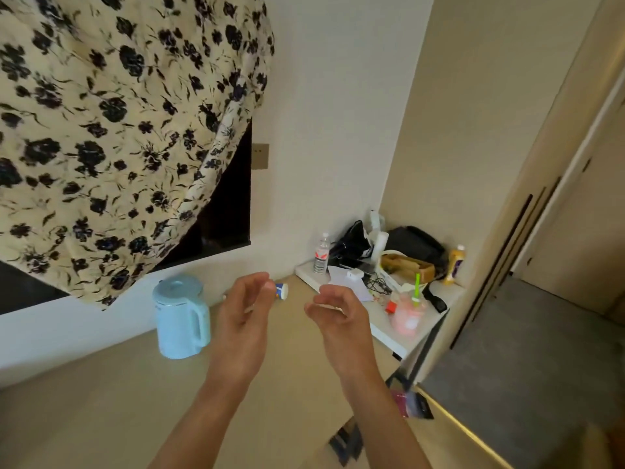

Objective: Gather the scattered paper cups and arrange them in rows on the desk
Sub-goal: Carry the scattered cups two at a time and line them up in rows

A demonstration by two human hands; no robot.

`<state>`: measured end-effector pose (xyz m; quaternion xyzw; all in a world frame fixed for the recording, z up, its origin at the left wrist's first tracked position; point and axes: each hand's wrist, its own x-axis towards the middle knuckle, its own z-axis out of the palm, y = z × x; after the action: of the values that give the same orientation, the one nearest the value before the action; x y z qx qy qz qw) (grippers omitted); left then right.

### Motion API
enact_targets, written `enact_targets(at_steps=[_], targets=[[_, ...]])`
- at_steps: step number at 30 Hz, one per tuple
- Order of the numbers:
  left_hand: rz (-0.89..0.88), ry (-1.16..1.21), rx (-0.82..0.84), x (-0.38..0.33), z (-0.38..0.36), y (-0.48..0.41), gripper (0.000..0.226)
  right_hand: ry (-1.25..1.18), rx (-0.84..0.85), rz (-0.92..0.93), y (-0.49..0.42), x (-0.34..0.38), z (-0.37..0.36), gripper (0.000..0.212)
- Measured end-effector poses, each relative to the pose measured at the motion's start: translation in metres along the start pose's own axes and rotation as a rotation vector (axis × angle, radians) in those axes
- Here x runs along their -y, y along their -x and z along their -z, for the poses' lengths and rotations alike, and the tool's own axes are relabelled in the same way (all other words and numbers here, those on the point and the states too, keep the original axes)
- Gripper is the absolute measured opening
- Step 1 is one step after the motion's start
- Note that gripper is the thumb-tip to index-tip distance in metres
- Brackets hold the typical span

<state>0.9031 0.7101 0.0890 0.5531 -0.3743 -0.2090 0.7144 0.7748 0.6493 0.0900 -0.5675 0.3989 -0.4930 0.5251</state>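
Note:
Both my hands are raised over the beige desk. My left hand has curled, spread fingers and holds nothing. My right hand is likewise half-curled and empty. One paper cup, white with blue and orange print, lies on its side at the back of the desk near the wall, just beyond my left fingertips and partly hidden by them. I see no other cups.
A light blue kettle stands left of my hands. A white side table at right carries a water bottle, black bags, cables and a pink drink with a green straw. Floral cloth hangs over a dark window.

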Motion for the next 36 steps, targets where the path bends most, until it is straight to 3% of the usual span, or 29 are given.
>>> enact_targets(at_steps=[12, 24, 30, 36], targets=[[0.155, -0.113, -0.112, 0.090, -0.053, -0.084, 0.013, 0.039, 0.071, -0.207, -0.150, -0.088, 0.015, 0.025], [0.369, -0.289, -0.361, 0.182, -0.093, -0.144, 0.008, 0.256, 0.404, -0.328, -0.319, -0.235, -0.028, 0.029], [0.473, -0.290, -0.458, 0.228, -0.125, -0.190, 0.017, 0.477, 0.514, -0.212, -0.424, -0.303, -0.061, 0.037], [0.532, -0.323, -0.497, 0.268, -0.144, -0.207, 0.035, 0.925, 0.638, 0.087, -0.504, -0.381, -0.093, 0.051]])
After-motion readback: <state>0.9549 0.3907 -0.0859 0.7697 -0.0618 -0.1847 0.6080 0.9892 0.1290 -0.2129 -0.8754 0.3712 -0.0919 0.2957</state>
